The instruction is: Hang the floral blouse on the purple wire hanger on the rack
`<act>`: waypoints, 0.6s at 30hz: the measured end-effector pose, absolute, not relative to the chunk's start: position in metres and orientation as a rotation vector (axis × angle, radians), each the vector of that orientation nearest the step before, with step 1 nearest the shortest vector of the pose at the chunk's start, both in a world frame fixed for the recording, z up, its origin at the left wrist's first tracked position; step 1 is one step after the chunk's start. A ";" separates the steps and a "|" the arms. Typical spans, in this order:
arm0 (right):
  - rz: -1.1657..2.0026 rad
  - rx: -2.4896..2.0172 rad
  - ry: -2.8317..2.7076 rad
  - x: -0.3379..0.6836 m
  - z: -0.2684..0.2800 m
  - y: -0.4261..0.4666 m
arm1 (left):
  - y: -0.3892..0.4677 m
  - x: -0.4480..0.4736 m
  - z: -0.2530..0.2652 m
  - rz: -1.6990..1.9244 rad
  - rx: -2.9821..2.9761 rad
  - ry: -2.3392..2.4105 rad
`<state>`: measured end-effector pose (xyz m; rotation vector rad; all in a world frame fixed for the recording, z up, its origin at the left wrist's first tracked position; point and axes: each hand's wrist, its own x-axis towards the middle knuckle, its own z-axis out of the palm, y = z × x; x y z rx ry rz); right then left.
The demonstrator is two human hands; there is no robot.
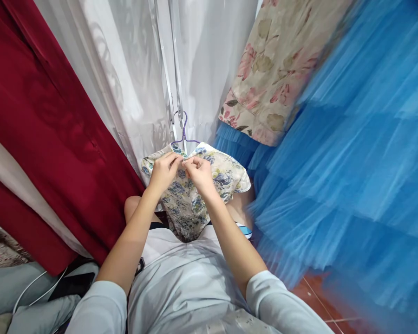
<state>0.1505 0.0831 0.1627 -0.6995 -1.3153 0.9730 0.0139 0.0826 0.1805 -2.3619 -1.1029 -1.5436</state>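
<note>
A white floral garment [184,204] with blue and yellow-green flowers hangs on a purple hanger [184,127] in front of me, its lower part against my lap. My left hand [165,170] is closed in a pinch at the left side of its neckline opening. Close beside it, my right hand [198,171] pinches the right side of the opening. The fingertips of both hands nearly meet at the garment's front. Any button or fastener between them is too small to make out.
Red fabric [66,130] hangs at the left, white sheer curtains [132,60] behind the hanger. A pink floral cloth [261,83] and a layered blue tulle skirt [351,153] fill the right. White straps [170,65] hang above the hanger. A white cable [38,280] lies over grey cushions, lower left.
</note>
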 end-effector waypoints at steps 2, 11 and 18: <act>0.895 -0.738 -1.332 0.149 0.158 0.084 | 0.089 0.010 0.187 -1.474 -2.349 -1.064; 0.762 -0.859 -1.478 0.148 0.123 0.069 | 0.127 -0.038 0.212 -1.935 -1.827 -1.244; 0.995 -0.906 -1.428 0.154 0.092 0.053 | 0.163 -0.123 0.147 -2.722 -1.328 -1.713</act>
